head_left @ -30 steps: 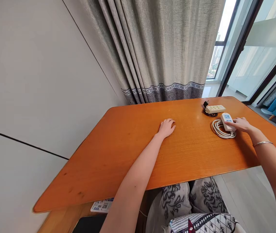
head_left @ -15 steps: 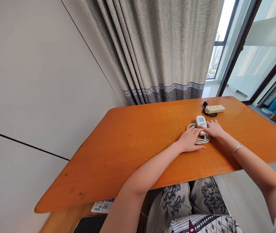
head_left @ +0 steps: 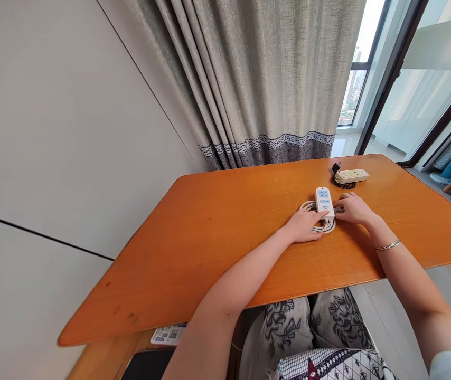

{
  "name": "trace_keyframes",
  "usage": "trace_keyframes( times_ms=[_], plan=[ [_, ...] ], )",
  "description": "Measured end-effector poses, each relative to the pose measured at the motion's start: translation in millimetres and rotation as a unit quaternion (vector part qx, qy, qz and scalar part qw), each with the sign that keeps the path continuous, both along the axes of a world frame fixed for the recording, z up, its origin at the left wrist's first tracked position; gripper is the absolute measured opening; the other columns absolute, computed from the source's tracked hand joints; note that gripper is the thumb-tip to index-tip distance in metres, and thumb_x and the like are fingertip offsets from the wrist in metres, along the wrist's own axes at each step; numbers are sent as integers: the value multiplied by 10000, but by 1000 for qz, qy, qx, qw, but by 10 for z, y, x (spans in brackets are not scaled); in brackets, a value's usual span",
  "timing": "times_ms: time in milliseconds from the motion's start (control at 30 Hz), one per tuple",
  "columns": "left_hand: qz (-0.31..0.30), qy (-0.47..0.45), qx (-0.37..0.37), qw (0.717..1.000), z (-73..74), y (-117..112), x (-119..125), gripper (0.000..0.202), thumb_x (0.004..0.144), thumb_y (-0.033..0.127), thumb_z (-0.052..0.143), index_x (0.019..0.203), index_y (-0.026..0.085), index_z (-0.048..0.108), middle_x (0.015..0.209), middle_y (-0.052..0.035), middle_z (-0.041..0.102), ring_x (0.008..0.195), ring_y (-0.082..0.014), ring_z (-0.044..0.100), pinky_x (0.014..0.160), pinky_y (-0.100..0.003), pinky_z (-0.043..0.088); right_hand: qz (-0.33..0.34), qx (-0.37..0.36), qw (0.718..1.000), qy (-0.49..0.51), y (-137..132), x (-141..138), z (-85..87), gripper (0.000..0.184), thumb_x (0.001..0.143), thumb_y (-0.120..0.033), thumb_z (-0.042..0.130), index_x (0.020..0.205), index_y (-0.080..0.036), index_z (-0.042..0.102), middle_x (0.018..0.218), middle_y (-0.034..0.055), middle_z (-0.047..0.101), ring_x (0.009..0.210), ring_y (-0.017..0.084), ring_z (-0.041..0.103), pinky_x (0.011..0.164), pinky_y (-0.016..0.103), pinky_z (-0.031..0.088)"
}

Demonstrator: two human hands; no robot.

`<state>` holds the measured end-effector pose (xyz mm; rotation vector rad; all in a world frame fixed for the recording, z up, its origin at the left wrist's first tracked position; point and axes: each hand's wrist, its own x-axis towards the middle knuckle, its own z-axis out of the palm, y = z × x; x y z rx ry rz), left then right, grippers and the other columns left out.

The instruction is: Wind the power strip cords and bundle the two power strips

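Left hand, spread, touches the white power strip; right hand curls just beside, grip unclear.

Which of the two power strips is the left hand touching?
The white power strip with blue socket panels; the left hand touches its near end. The cream strip, with a black cord, sits farther back, untouched.
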<state>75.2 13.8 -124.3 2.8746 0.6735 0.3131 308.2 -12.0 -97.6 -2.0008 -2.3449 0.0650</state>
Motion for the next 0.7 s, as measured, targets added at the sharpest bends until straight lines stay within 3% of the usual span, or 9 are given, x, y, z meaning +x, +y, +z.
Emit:
trace_keyframes(
  times_ms=[200,267,367,533,700],
  plan=[
    [11,-12,5,1000,-44,4,-5,766,871,449,619,1533,130,402,1275,-158,695,1167,-321,651,1034,-473,468,8,9,998,-59,-81,-118,99,320,925,-349,552,1060,-188,793,981,135,717,952,279,594,786,335,391],
    [13,-14,8,1000,-59,7,-10,772,861,446,629,1531,131,408,1282,-155,691,1165,-321,652,1036,-469,469,-11,-7,999,-31,-79,-108,106,322,940,-360,515,957,-173,778,929,127,724,903,261,607,718,318,374],
    [10,-20,8,1000,-70,9,-15,783,840,438,654,1518,122,424,1274,-158,692,1168,-319,648,1044,-462,468,-35,-62,994,87,-54,-41,93,320,926,-347,488,758,-176,701,780,71,700,728,191,584,648,290,354],
    [14,-27,-1,1000,-71,2,-1,778,813,424,689,1491,127,449,1243,-173,698,1140,-333,653,1026,-492,477,-105,-141,929,326,9,104,-56,312,826,-365,509,563,-197,514,523,-1,520,536,130,462,564,267,363],
    [27,-38,-25,999,-80,1,5,788,811,416,705,1496,132,439,1234,-157,708,1150,-337,652,1045,-493,459,-145,-146,865,458,51,111,-220,226,740,-350,573,581,-194,532,553,6,536,536,116,451,508,241,380]
  ],
)
